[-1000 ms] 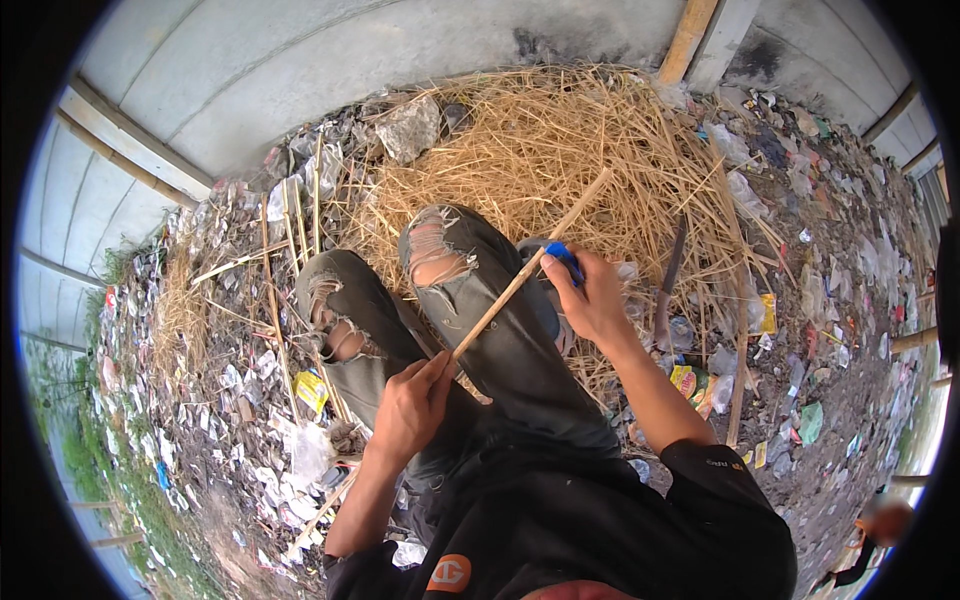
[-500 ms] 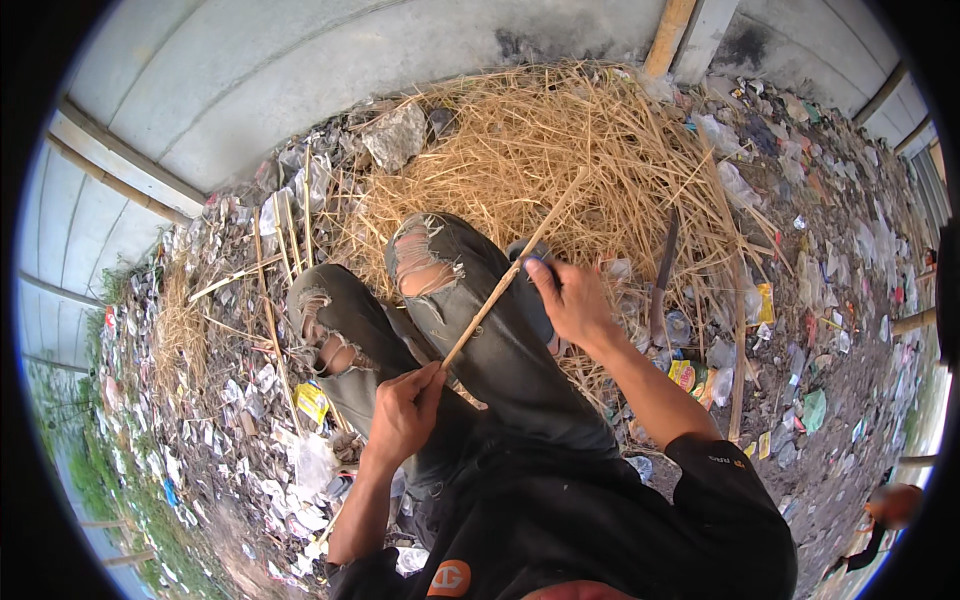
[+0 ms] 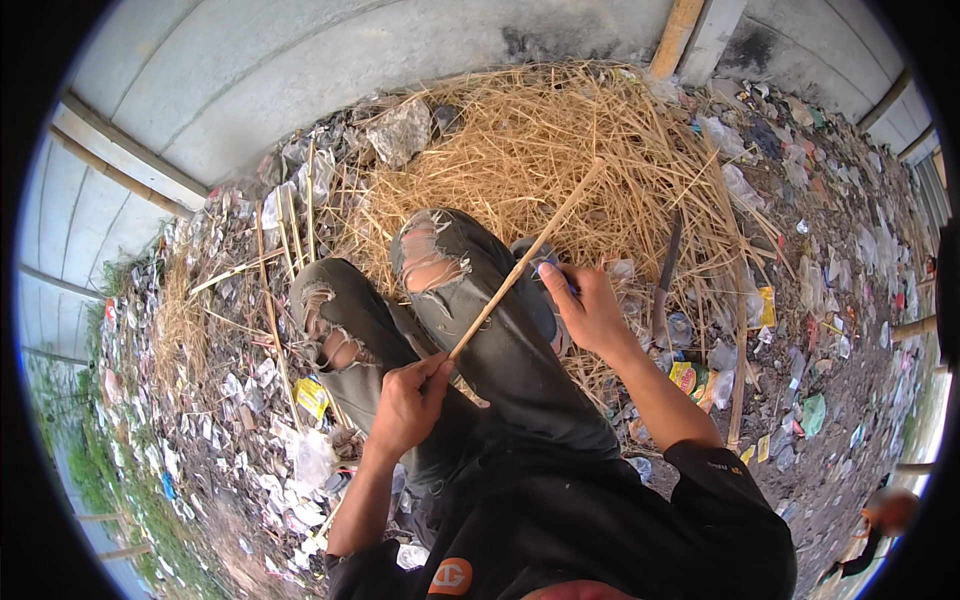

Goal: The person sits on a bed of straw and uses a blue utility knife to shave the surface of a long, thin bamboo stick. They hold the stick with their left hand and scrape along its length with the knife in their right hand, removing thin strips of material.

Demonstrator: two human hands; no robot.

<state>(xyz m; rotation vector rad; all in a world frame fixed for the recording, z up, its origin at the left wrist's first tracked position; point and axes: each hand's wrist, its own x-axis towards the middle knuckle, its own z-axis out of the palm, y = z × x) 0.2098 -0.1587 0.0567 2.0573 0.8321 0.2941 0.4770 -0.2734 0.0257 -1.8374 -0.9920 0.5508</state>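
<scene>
My left hand (image 3: 408,402) is closed round the lower end of a thin tan bamboo stick (image 3: 525,262). The stick slants up and away to the right, across my right leg, its far end over the straw. Just right of the stick is my right hand (image 3: 592,305), thumb stretched toward it and the other fingers curled; whatever lies inside them is hidden. A dark shoe (image 3: 540,310) shows partly below that hand. A long dark blade like a machete (image 3: 668,265) rests on the straw further right.
A heap of dry straw-like strips (image 3: 530,130) lies ahead, before a grey panel wall (image 3: 350,60). Litter (image 3: 800,300) covers the ground on both sides. A pale rock (image 3: 400,135) and upright bamboo strips (image 3: 296,225) stand left of the heap. Another person (image 3: 885,520) is at the far right.
My right hand has shifted slightly right and down, off the stick. The stick's far end has moved a little to the right; my left hand still grips it.
</scene>
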